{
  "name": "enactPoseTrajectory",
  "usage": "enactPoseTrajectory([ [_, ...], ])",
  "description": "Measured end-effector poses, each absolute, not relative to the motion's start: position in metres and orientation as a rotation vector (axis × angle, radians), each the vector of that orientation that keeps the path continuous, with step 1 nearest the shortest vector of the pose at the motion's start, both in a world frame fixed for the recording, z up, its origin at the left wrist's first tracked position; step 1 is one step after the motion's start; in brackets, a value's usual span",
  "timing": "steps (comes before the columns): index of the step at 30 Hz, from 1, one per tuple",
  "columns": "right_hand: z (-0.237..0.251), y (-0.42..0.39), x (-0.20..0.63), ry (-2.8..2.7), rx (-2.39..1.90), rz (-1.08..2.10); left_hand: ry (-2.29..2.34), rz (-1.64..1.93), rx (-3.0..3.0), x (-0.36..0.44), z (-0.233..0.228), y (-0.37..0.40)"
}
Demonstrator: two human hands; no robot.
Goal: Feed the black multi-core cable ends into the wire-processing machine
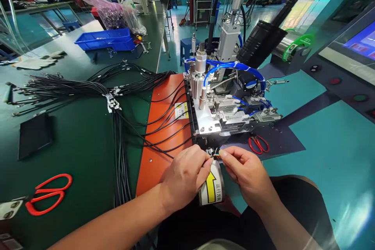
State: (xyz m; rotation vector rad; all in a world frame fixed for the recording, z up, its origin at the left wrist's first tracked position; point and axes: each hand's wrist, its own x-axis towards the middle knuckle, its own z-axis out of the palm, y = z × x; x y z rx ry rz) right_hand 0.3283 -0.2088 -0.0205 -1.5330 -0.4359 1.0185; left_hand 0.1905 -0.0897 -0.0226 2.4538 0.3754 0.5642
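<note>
My left hand (189, 172) is closed in front of the metal machine (208, 119), thumb against its fingers; they appear to pinch a cable end, mostly hidden. Thin coloured wires (217, 155) stick out between my two hands. The thumb and forefinger of my right hand (246, 168) are pinched on the tips of these wires. Just below the fingers is a round part with a white label (211, 187) bearing a yellow arrow. Several black cables (164, 140) run across the orange plate (158, 156) toward the machine's near edge.
A large black cable bundle (120, 152) lies on the green table (88, 164) at left. Red-handled scissors (49, 193) rest at the lower left, another red-handled pair (258, 144) right of the machine. Farther back are a blue tray (105, 41) and a solder spool (293, 47).
</note>
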Motion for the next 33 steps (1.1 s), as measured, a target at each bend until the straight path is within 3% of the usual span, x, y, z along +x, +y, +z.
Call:
enactPoseTrajectory([
  [33, -0.054, -0.192, 0.338, -0.590, -1.695, 0.892, 0.477, 0.546, 2.437, 0.187, -0.028, -0.082],
])
